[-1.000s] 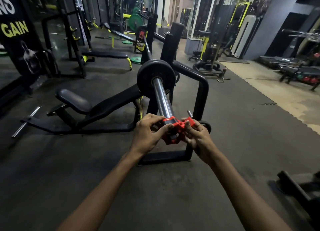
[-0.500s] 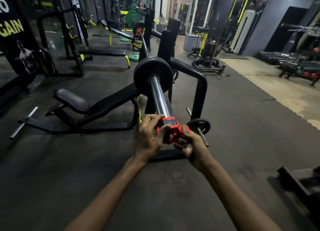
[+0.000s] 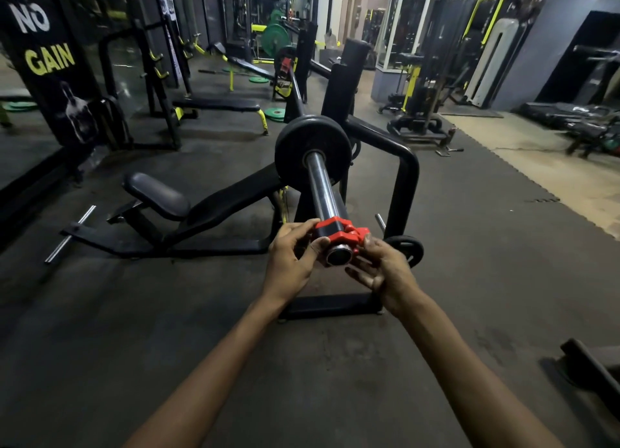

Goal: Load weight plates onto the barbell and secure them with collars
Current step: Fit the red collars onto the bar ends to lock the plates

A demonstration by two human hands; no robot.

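- We've got both hands on the red collar (image 3: 339, 234), which sits round the very tip of the barbell sleeve (image 3: 323, 192), nearest us
- Left hand (image 3: 292, 259): thumb & fingers pinch the collar's left side, curled round it, not clenched into a fist
- Right hand (image 3: 382, 273): thumb pressed on the collar's lever tab on the right; the other fingers are spread loose below, touching nothing we can make out
- The sleeve's end cap shows just below the collar, between our two hands, so the collar is barely on
- Black weight plate (image 3: 313, 154) is already loaded, well beyond our hands, up the sleeve toward the rack upright (image 3: 342, 85); a long bare stretch of sleeve lies between it & the collar
- Step in hand, as we read it: seating the collar on this end. Plate loading here looks done
- Next move prob. calls for sliding the collar away from us along the sleeve till it touches the plate face, w/ lever kept open, then snapping the lever down
- Can't tell if the lever is open or closed right now; thumb hides it
- A small spare plate (image 3: 407, 248) hangs on a peg just beyond our right hand; it's clear of the sleeve
- Far end of the bar, way past our hands, seems to carry sth red too, but too small to be sure
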